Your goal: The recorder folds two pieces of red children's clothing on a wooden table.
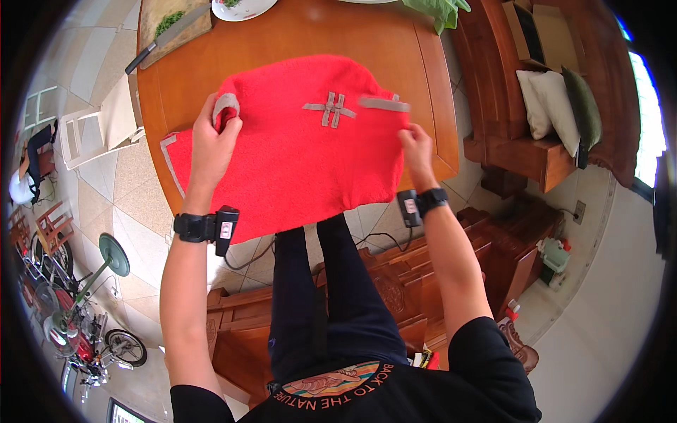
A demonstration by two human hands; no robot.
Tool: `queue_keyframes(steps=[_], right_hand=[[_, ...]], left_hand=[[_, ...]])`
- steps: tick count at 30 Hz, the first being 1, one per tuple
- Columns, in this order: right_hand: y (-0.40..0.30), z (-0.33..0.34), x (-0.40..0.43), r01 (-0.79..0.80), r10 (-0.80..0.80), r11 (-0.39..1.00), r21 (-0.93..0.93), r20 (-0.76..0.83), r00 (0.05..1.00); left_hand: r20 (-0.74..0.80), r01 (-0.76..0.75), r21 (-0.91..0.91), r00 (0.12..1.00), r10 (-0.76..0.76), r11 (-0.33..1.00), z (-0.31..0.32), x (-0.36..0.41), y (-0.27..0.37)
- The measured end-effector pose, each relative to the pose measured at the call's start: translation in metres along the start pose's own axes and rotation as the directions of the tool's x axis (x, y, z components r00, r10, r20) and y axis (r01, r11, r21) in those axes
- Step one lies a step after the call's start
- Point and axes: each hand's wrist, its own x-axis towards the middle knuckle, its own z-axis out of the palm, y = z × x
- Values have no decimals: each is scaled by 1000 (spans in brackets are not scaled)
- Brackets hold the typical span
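Observation:
A red fleecy cloth piece with grey trim, apparently a garment, is spread between my hands above the wooden table. Crossed grey strips lie on its surface, right of the middle. My left hand grips a rolled, grey-edged opening at its upper left. At the right edge, just below a blurred grey band, my right hand pinches the cloth. The lower edge hangs past the table's near side, over my legs.
A kitchen knife and chopped greens lie on a cutting board at the table's far left. Beside it is a white plate; leafy greens overhang the far right. A wooden bench stands behind me. Cables run from both wrist devices.

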Motion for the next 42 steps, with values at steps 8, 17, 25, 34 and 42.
queue_keyframes(steps=[8, 17, 25, 34, 42], right_hand=[[57, -95, 9, -122, 171, 983, 135, -449, 877], [-48, 78, -1, -302, 231, 902, 307, 249, 941], [-37, 131, 39, -482, 409, 609, 630, 272, 871], [-34, 114, 33, -310, 257, 384, 870, 222, 941], [-51, 120, 9, 260, -226, 963, 76, -303, 926]], left_hand=[[299, -260, 270, 938, 176, 927, -41, -10, -2], [304, 42, 477, 929, -210, 878, -51, -70, -110], [-22, 485, -51, 874, -486, 873, -5, -66, -189], [-69, 490, -61, 867, -493, 870, -13, -22, -154], [-264, 270, 452, 951, -162, 850, -10, -31, -141]])
